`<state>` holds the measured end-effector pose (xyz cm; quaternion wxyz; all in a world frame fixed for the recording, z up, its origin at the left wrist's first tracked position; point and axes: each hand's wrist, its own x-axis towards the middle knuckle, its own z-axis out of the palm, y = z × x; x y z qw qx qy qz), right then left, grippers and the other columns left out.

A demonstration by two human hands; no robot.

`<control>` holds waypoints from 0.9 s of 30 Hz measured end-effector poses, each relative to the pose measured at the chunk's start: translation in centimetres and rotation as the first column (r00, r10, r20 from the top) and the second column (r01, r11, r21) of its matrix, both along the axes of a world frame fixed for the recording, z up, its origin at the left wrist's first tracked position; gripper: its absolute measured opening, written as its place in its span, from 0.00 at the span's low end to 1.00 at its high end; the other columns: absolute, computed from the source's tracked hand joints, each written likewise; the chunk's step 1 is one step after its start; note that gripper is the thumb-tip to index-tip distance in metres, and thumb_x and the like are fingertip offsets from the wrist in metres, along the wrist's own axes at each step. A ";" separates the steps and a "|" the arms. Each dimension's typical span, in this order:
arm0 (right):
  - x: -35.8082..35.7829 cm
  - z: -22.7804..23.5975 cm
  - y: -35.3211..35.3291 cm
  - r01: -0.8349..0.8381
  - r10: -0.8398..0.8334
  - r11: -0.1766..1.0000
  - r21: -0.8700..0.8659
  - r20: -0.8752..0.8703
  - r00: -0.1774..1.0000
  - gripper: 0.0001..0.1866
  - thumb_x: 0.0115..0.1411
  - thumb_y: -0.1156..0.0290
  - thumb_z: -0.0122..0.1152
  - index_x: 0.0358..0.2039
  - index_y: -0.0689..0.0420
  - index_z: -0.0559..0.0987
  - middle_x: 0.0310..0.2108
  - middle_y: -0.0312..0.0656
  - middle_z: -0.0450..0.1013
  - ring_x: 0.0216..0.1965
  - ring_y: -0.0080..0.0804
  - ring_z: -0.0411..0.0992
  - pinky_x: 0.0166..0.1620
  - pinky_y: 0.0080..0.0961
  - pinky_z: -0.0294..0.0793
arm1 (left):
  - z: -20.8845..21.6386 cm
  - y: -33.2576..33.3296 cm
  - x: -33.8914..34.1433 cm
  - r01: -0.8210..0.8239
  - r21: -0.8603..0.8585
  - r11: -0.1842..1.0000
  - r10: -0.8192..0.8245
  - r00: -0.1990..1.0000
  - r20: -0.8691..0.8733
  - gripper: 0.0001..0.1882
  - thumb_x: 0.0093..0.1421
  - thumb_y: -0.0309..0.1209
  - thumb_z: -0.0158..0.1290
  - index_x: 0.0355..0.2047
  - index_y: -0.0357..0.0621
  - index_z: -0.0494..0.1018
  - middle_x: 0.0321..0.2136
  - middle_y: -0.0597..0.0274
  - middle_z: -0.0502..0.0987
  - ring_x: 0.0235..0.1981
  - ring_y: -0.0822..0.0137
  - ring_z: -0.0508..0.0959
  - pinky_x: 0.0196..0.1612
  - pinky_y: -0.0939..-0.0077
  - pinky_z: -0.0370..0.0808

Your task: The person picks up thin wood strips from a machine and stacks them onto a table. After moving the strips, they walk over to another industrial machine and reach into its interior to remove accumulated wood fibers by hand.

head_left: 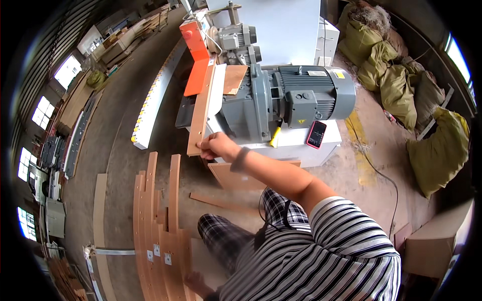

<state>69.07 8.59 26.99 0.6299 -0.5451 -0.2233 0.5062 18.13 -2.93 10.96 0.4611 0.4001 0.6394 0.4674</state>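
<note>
My right hand (219, 146) is closed on the near end of a long brown wooden strip with small holes (201, 118). That strip lies along the bed of a machine, beside its orange guard (197, 75). Low in the view, my left hand (198, 284) is at the edge of a stack of similar wooden strips (159, 226); it is blurred and its fingers are hard to make out. Several of the stacked strips carry small pale labels. A loose brown board (234, 79) rests on the machine next to the strip.
A large grey motor (314, 93) stands right of the strip. On the white base lie a phone (316, 134) and a yellow-handled tool (275, 136). A white beam with yellow pieces (156, 98) is to the left. Full sacks (439, 150) and a cable (379, 173) are at right.
</note>
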 end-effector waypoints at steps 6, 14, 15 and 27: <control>-2.1 0.4 -2.4 -0.382 0.381 0.924 0.037 -0.211 0.900 0.10 0.55 0.68 0.65 0.33 0.60 0.77 0.28 0.41 0.77 0.23 0.23 0.76 0.26 0.17 0.77 | 1.5 2.5 2.0 0.277 0.006 0.961 -0.276 0.957 0.084 0.20 0.65 0.41 0.45 0.50 0.42 0.62 0.39 0.59 0.71 0.38 0.66 0.73 0.39 0.72 0.69; -17.5 -2.2 -8.1 -0.849 0.842 0.521 0.091 -0.217 0.493 0.20 0.54 0.56 0.64 0.36 0.62 0.79 0.32 0.47 0.77 0.30 0.34 0.78 0.33 0.24 0.79 | 16.1 1.5 12.6 0.511 0.018 0.859 -0.462 0.761 0.455 0.17 0.65 0.38 0.45 0.48 0.40 0.64 0.37 0.59 0.73 0.38 0.67 0.73 0.41 0.74 0.70; -18.8 -3.0 -8.3 -0.842 0.842 0.534 0.076 -0.146 0.520 0.23 0.54 0.53 0.63 0.36 0.63 0.79 0.33 0.48 0.77 0.30 0.35 0.77 0.34 0.25 0.79 | 16.6 1.2 12.2 0.587 0.045 0.808 -0.525 0.684 0.506 0.17 0.64 0.37 0.46 0.49 0.40 0.64 0.36 0.59 0.74 0.39 0.67 0.73 0.42 0.74 0.70; -18.6 -5.8 1.3 -0.638 0.618 0.762 0.112 -0.419 0.665 0.26 0.63 0.58 0.55 0.55 0.62 0.65 0.49 0.46 0.69 0.47 0.34 0.71 0.50 0.30 0.74 | 7.5 -8.5 -8.8 -0.046 -0.019 0.999 0.049 0.959 0.278 0.18 0.65 0.36 0.47 0.47 0.33 0.68 0.40 0.56 0.73 0.38 0.68 0.73 0.40 0.76 0.71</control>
